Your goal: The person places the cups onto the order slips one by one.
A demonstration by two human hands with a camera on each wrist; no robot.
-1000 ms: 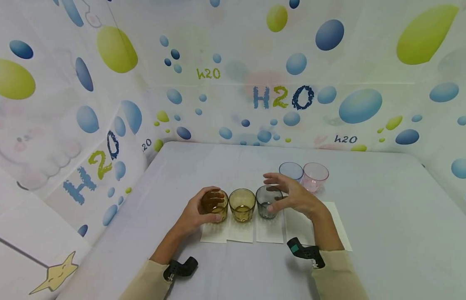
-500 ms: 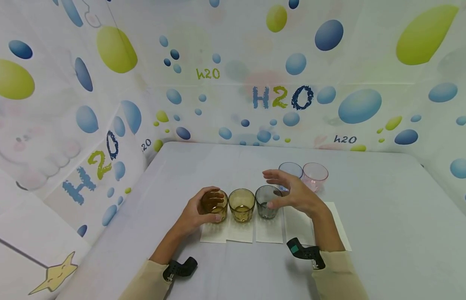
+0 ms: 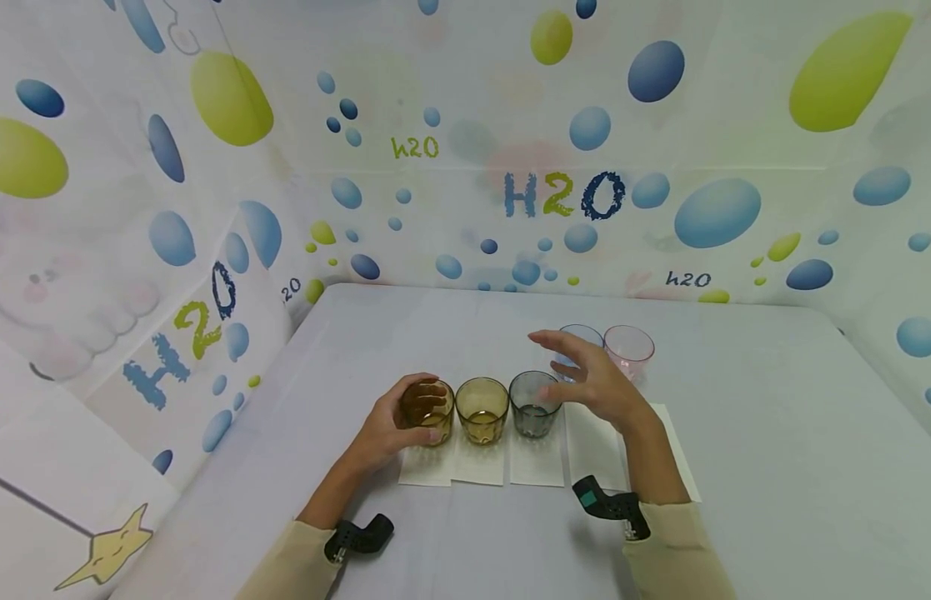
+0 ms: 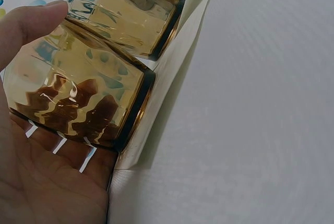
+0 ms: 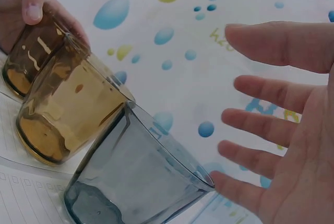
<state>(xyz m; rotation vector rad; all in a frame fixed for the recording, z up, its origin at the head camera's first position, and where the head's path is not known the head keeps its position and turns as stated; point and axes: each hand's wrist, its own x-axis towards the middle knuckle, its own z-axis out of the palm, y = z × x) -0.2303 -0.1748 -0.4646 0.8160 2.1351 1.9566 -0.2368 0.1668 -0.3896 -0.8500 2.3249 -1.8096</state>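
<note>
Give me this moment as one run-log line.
left hand: holds leftmost amber glass | right hand: holding nothing, beside grey glass | second amber glass: between those | pink glass: farther back

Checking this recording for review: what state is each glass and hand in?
Brown glass: upright, gripped.
Left hand: curled round brown glass.
Yellow glass: upright, unheld.
Grey glass: upright, unheld.
Right hand: fingers spread, beside grey glass.
Blue glass: upright, partly hidden.
Pink glass: upright, partly hidden.

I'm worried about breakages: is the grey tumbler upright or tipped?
Upright: in the head view, the grey tumbler stands base down, rim up.
</note>
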